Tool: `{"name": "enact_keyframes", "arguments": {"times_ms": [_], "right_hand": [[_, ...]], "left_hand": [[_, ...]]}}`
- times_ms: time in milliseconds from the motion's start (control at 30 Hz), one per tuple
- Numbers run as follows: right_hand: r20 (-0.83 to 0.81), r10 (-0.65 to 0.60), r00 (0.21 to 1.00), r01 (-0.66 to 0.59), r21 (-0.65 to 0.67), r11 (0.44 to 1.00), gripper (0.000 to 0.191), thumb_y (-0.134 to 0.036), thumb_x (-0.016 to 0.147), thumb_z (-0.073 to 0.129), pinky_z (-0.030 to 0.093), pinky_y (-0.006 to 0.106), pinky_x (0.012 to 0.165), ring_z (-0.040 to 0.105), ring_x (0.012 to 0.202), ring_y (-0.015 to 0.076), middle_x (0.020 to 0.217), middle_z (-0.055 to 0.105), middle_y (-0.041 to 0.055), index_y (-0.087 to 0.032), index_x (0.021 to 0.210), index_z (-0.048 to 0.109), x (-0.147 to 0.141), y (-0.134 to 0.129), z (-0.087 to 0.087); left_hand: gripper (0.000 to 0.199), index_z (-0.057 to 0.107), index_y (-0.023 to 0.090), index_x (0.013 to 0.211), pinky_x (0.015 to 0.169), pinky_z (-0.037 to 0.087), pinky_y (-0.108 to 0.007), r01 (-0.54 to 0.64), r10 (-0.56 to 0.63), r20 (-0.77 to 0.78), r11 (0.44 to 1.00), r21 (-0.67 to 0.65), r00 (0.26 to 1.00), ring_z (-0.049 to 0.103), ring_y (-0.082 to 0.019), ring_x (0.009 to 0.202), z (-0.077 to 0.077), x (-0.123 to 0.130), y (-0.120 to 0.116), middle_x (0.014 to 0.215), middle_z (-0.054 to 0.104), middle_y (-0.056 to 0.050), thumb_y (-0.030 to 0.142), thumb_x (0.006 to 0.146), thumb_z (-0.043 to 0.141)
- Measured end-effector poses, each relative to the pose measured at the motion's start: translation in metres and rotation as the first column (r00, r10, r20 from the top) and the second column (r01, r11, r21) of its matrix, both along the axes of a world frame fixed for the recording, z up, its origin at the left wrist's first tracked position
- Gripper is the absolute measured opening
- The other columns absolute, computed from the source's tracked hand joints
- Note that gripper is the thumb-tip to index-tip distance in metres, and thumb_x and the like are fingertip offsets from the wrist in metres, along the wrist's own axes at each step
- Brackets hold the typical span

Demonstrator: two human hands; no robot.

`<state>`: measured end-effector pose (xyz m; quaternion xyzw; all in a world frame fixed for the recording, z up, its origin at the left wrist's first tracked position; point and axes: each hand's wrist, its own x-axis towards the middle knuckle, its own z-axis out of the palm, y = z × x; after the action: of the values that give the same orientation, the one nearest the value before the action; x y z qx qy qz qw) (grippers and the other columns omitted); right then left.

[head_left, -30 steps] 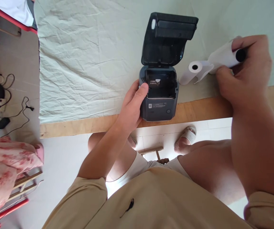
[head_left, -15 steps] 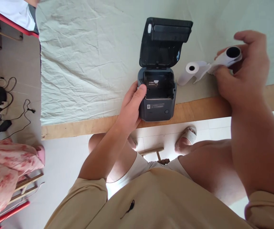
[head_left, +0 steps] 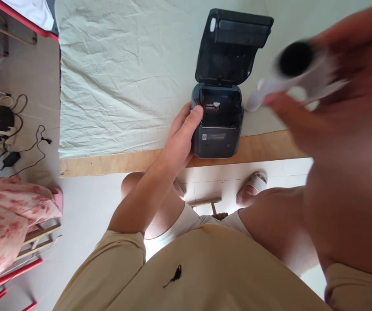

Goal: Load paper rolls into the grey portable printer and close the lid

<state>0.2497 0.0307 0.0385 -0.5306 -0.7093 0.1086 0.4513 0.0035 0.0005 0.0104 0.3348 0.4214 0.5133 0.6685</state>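
Observation:
A small dark label printer (head_left: 218,144) rests at the table's front edge with its lid (head_left: 226,65) swung up and back, baring a black compartment. My left hand (head_left: 182,134) grips its left side, the thumb over the compartment's rim. To the right, my right hand (head_left: 344,95) is raised above the table and closed round a white paper roll (head_left: 295,59) with a wide black core; both are blurred. Below that roll, a second white paper roll (head_left: 253,102) lies beside the printer, mostly hidden. Whether a paper strip still joins the two rolls, I cannot tell.
A pale green cloth (head_left: 117,86) covers the table, creased on the left, with a bare wooden edge (head_left: 114,163) in front. Tangled cables (head_left: 2,119) and a black adapter (head_left: 11,159) lie on the floor at left. Pink floral fabric (head_left: 7,220) drapes over a wooden frame nearby.
My right hand has lifted the black-cored paper roll up from the table, closer to the camera. The printer is still held by my left hand, and the view has shifted slightly.

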Motion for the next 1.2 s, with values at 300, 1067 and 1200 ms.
{"name": "enact_keyframes", "arguments": {"times_ms": [300,1067,1200], "right_hand": [[0.253,0.198,0.947,-0.231,0.109,0.967,0.019,-0.014,0.094,0.068,0.059,0.047,0.078,0.083,0.086,0.0264,0.096,0.087,-0.0047,-0.033,0.096,0.072,-0.053,0.004,-0.008],[0.058,0.141,0.988,-0.144,0.045,0.989,0.069,-0.024,0.092,0.073,0.066,0.046,0.095,0.082,0.121,0.0283,0.165,0.066,0.0025,-0.042,0.156,0.056,-0.04,-0.001,0.005],[0.041,0.151,0.988,-0.155,0.158,0.975,0.047,-0.038,0.105,0.067,0.066,0.046,0.091,0.081,0.115,0.0272,0.151,0.073,0.0045,-0.041,0.152,0.061,-0.04,0.003,-0.001]], "left_hand": [[0.035,0.078,0.027,0.109,0.094,0.075,-0.04,0.046,-0.045,-0.02,0.996,0.073,0.999,0.085,-0.031,0.13,0.002,-0.004,0.001,0.109,0.087,-0.004,0.061,0.103,0.083],[0.084,0.07,0.031,0.135,0.104,0.072,-0.044,0.083,-0.064,-0.15,0.989,0.122,0.987,0.082,-0.037,0.131,-0.008,-0.015,0.001,0.128,0.082,-0.006,0.059,0.067,0.111],[0.09,0.064,0.034,0.148,0.114,0.069,-0.049,0.052,-0.031,-0.141,0.988,0.146,0.989,0.077,-0.04,0.145,-0.006,-0.013,-0.001,0.142,0.078,-0.007,0.054,0.073,0.109]]}}
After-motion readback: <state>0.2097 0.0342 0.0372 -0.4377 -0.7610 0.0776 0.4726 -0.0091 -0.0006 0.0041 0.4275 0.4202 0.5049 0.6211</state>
